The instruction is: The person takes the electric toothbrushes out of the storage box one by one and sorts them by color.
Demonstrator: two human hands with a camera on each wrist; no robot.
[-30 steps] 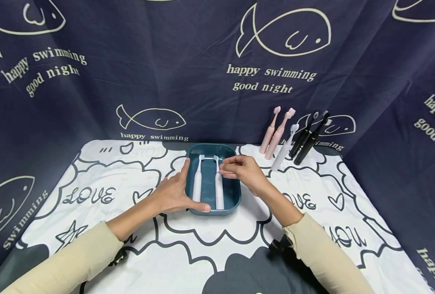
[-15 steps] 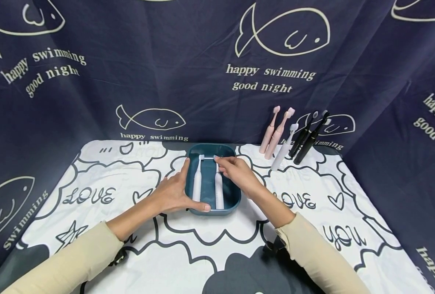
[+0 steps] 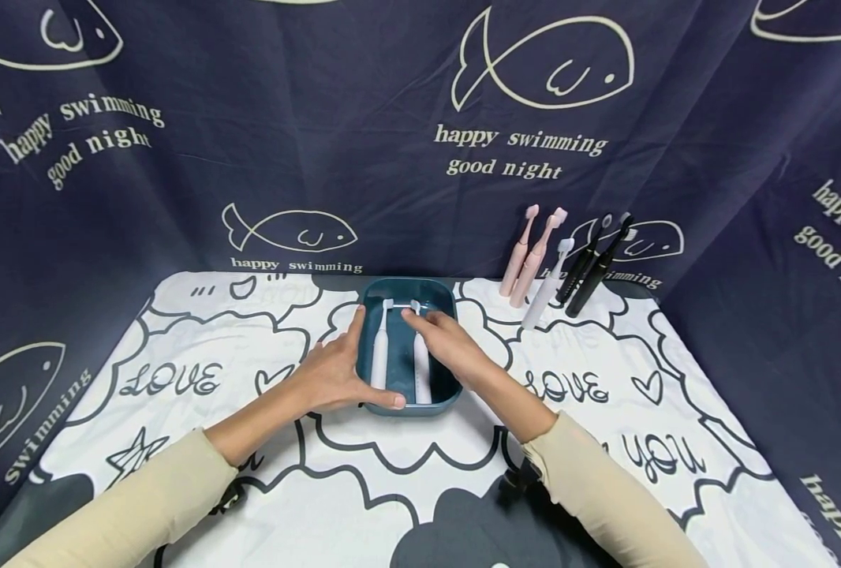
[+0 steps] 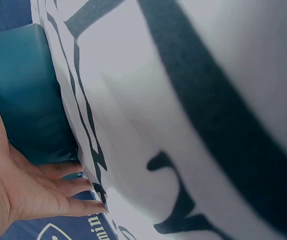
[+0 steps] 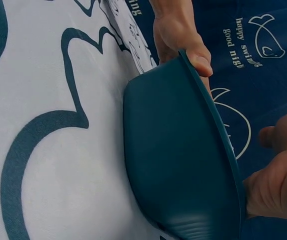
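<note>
The left hand braces the teal tray at mid-table with fingers relaxed and thumb along its near rim, while the right hand rests its straight fingers on the right white toothbrush lying inside.

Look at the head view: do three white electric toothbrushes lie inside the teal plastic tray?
No, the teal plastic tray holds only two white electric toothbrushes.

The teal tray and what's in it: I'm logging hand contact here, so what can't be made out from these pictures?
- Head view: the right hand covers the middle of the right white electric toothbrush in the teal plastic tray; whether it grips it is hidden.
- Right wrist view: the tray's wall hides both toothbrushes.
- Left wrist view: the left hand is cut off by the edge; the printed white cloth is blurred.
</note>
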